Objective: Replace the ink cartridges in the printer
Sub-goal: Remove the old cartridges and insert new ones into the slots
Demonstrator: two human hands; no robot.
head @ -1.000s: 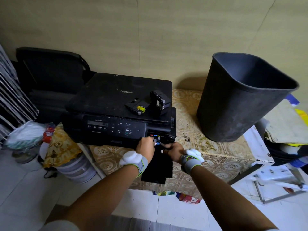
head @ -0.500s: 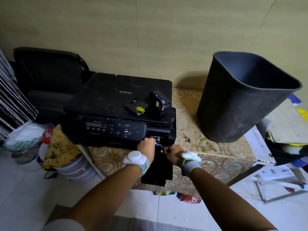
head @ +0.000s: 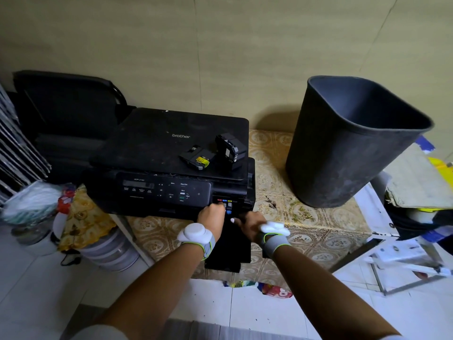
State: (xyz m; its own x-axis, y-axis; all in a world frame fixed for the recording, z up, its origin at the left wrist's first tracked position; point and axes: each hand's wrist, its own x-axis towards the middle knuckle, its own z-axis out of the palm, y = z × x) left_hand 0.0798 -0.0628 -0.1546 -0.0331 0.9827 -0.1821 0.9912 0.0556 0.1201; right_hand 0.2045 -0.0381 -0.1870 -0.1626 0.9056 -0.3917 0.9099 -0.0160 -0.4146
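My left hand (head: 212,213) pinches a cartridge in the printer (head: 171,168) bay; right hand (head: 252,223) grips the open cover, prob. to steady it.

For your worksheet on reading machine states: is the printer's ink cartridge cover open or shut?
Open. The cartridge cover hangs down below the printer front, exposing the colour-coded slots where the left hand reaches.

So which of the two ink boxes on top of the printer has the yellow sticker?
The flat-lying cartridge, the left one of the pair. The cartridge standing upright beside it shows no yellow.
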